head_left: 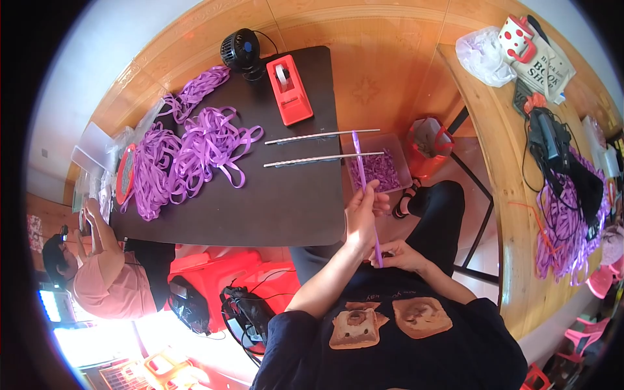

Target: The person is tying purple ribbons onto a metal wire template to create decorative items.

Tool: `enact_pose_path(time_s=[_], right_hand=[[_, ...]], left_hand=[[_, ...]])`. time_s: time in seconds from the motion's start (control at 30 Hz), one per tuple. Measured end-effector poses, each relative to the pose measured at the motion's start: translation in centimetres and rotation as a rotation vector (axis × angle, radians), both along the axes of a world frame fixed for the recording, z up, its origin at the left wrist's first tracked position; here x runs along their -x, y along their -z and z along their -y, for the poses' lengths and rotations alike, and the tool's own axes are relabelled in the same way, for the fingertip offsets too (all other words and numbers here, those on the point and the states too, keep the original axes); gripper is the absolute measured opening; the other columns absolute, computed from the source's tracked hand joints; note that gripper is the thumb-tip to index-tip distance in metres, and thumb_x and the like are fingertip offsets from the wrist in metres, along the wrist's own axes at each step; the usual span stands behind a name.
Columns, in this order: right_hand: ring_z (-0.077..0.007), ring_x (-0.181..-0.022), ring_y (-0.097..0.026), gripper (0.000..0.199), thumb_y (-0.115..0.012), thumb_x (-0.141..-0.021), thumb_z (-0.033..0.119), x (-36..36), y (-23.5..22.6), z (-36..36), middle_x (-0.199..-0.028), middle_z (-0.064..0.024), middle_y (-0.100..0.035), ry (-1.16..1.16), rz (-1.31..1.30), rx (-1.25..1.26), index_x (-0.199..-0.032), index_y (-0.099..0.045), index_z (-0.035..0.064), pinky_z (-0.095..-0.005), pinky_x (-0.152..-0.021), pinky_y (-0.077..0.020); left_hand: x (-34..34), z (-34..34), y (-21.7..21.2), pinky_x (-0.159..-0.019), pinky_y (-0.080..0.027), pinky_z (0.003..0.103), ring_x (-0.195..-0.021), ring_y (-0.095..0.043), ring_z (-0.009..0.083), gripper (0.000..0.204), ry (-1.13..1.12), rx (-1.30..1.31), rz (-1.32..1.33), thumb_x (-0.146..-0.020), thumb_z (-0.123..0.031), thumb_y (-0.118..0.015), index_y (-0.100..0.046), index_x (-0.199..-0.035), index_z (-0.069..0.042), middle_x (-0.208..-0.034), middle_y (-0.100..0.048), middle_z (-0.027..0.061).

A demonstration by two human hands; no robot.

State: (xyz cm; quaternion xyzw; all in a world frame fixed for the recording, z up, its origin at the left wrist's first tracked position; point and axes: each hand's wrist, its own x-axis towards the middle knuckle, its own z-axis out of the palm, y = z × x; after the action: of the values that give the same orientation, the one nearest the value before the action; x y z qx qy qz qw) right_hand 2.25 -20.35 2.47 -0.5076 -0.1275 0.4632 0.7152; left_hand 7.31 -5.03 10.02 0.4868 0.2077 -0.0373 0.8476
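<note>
A narrow purple ribbon [361, 162] runs from the far one of two thin metal rods [305, 138], across the near rod [312, 160], down toward my lap. My left hand [363, 211] is closed around the ribbon just this side of the near rod, with its fingers bent. Closer to my body, my right hand [403, 256] pinches the lower end of the ribbon. The rods stick out over the right edge of the dark table [286, 208]. Below them stands a clear plastic bin [402, 153] with many short purple pieces in it.
Heaps of purple ribbon [208, 146] lie on the table's left, with a red tape dispenser [289, 91] and a black fan [240, 51] behind. A red bucket [430, 146] stands past the bin. On the right, a wooden table [513, 260] bears bags, cables and ribbon. Another person [110, 286] sits left.
</note>
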Motion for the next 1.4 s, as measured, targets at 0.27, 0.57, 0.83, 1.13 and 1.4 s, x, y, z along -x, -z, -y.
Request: enact_pose_path(time_s=[0.27, 0.57, 0.83, 1.13, 1.4], right_hand=[[-0.0152, -0.093, -0.064, 0.025, -0.065, -0.084, -0.001, 0.4, 0.1, 0.2, -0.097, -0.0093, -0.067, -0.002, -0.033, -0.057, -0.109, -0.063, -0.0036, -0.0257, -0.085, -0.0500], [-0.0152, -0.092, -0.064, 0.024, -0.066, -0.084, -0.001, -0.3, 0.1, 0.3, -0.097, -0.0085, -0.067, -0.005, -0.005, -0.033, -0.108, -0.064, -0.0027, -0.0262, -0.086, -0.0495], [-0.0145, -0.093, -0.064, 0.023, -0.067, -0.083, -0.001, -0.3, 0.7, 0.8, -0.097, -0.0078, -0.067, 0.037, -0.015, -0.046, -0.106, -0.065, -0.0010, -0.0261, -0.086, -0.0496], [-0.0124, -0.088, -0.062, 0.021, -0.068, -0.083, 0.002, -1.3, 1.9, 0.5, -0.092, -0.0064, -0.067, 0.113, 0.160, 0.021, -0.103, -0.065, -0.0015, -0.0258, -0.082, -0.0477], [-0.0087, -0.079, -0.059, 0.023, -0.061, -0.084, 0.000, -5.3, 1.2, 4.7, -0.087, -0.0027, -0.065, 0.762, 0.386, 0.148, -0.107, -0.063, -0.0020, -0.0224, -0.070, -0.0455]], left_hand=[[-3.7, -0.3, -0.8, -0.060, -0.042, 0.020, -0.065, -0.056, 0.0081, 0.027, -0.156, 0.112, 0.125, -0.099, -0.025, -0.048, -0.058, -0.114, -0.004, -0.080, -0.063, 0.0024], [-6.4, -0.9, 0.3, -0.056, -0.044, 0.023, -0.063, -0.058, 0.0113, 0.023, -0.206, 0.315, 0.200, -0.095, -0.018, -0.054, -0.062, -0.112, -0.006, -0.081, -0.065, 0.0037], [-8.1, -1.5, 1.0, -0.059, -0.047, 0.026, -0.064, -0.060, 0.0151, 0.018, -0.235, 0.357, 0.292, -0.092, -0.017, -0.058, -0.063, -0.104, -0.005, -0.080, -0.064, 0.0053], [-9.5, -1.4, 1.5, -0.059, -0.047, 0.026, -0.065, -0.061, 0.0161, 0.012, -0.260, 0.337, 0.429, -0.089, -0.010, -0.061, -0.066, -0.097, -0.003, -0.079, -0.065, 0.0060], [-8.9, 1.7, 0.8, -0.061, -0.045, 0.023, -0.063, -0.057, 0.0114, 0.009, 0.041, 0.036, 0.444, -0.086, -0.004, -0.062, -0.068, -0.090, 0.003, -0.071, -0.063, 0.0064]])
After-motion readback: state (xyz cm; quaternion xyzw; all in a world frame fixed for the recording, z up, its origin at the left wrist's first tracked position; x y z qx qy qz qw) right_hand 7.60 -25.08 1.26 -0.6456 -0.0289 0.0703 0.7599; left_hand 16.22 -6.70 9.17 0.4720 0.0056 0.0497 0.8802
